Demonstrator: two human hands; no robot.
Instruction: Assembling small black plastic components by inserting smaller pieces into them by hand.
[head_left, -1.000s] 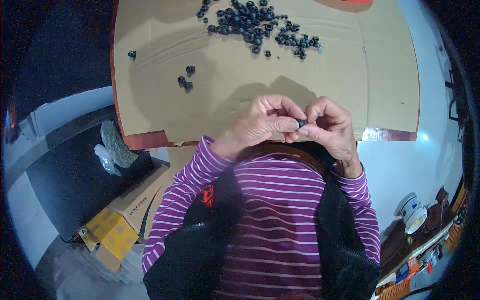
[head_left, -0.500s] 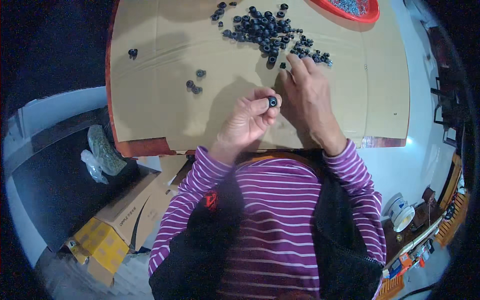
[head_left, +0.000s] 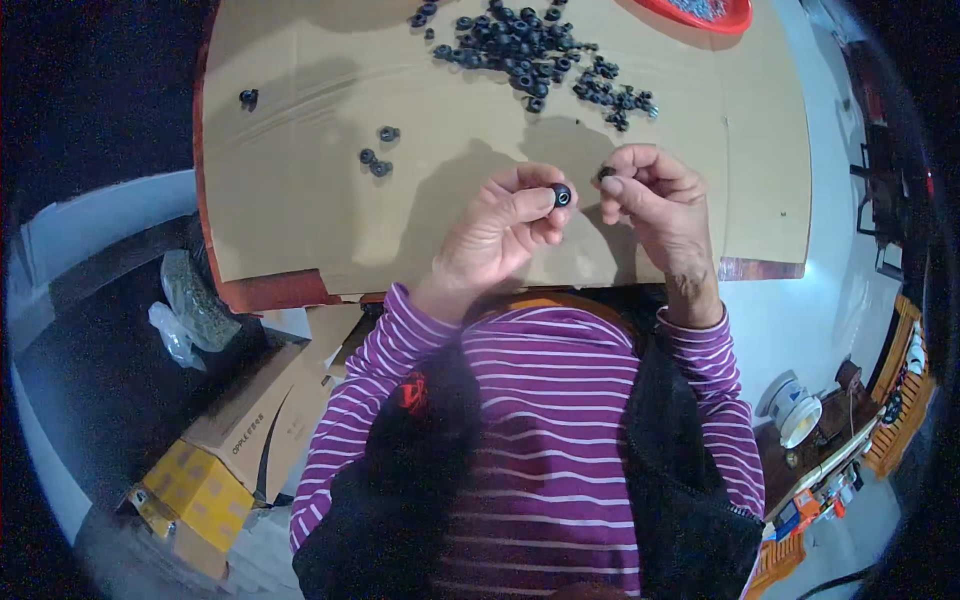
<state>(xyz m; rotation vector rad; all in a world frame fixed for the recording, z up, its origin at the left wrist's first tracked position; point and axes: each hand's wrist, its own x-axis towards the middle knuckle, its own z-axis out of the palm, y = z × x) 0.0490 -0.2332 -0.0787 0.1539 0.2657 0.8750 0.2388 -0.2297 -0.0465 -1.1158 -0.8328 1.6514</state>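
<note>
Between thumb and fingers, my left hand (head_left: 505, 220) pinches a round black knob-like part (head_left: 562, 196), its pale-ringed hole turned outward. My right hand (head_left: 660, 195), raised just to the right of it, pinches a smaller dark piece (head_left: 606, 174), mostly covered by the fingertips. The two pieces are apart. Beyond my hands lies a loose heap of round black parts (head_left: 515, 45). At its right is a cluster of smaller black pieces (head_left: 612, 92). Three black parts (head_left: 377, 160) sit to the left of my left hand.
Cardboard (head_left: 300, 210) covers the table. A red tray (head_left: 735, 18) of small metal pieces stands at the far right. Another small black group (head_left: 249, 97) lies at the far left. Below the table's left side are a cardboard box (head_left: 250, 420) and plastic bags (head_left: 195, 305).
My right hand has picked up a small dark piece near the cluster and drawn it back toward my left hand. The left hand still holds its knob-like part.
</note>
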